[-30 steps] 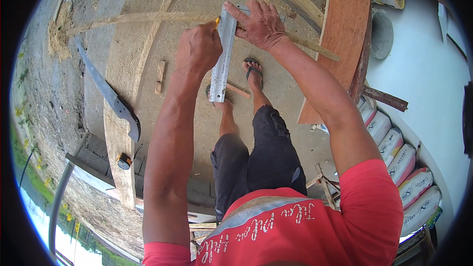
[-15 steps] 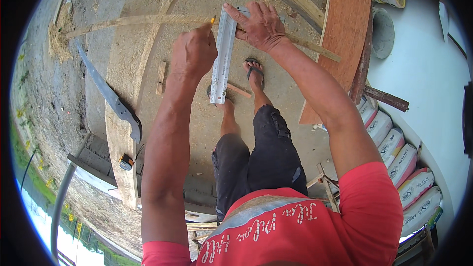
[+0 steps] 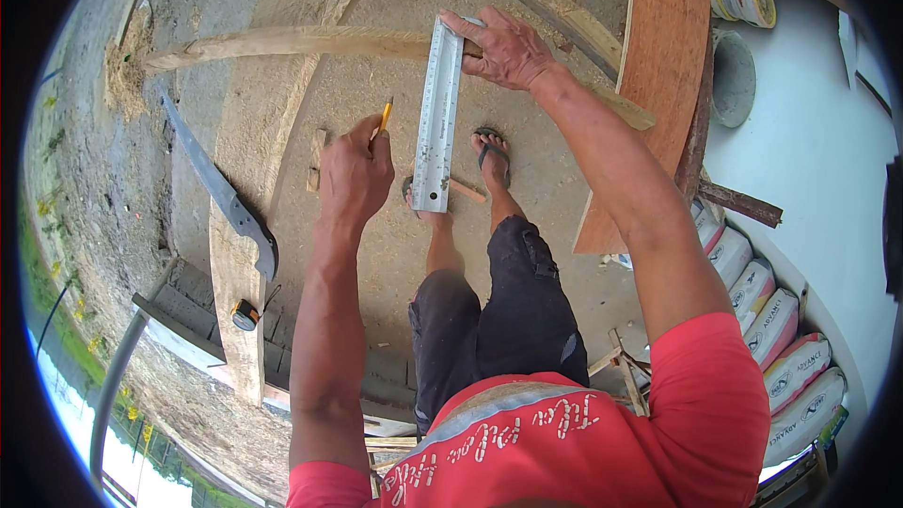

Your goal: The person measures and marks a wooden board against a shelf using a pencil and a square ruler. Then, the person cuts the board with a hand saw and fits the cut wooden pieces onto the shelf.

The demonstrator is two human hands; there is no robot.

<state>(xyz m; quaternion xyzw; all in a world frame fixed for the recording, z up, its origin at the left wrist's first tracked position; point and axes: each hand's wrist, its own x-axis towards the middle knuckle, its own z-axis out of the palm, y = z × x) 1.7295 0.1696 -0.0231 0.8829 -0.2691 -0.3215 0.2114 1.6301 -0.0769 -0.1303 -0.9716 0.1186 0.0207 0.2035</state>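
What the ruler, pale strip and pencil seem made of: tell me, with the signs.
Ruler: probably metal with a satin finish, from its silvery-grey sheen. Pale strip: wood, apparently unpainted, from its tan colour and grain. Pencil: yellow, seemingly painted; wood or plastic underneath, too small to tell.

Dusty concrete floor (image 3: pixel 388 259) in daylight.
A smooth pale surface (image 3: pixel 818 193) spans three o'clock; rough ground (image 3: pixel 113 202) lies at nine; grey pipe (image 3: pixel 105 395), green growth (image 3: pixel 71 339) and white glare (image 3: pixel 162 468) at eight.
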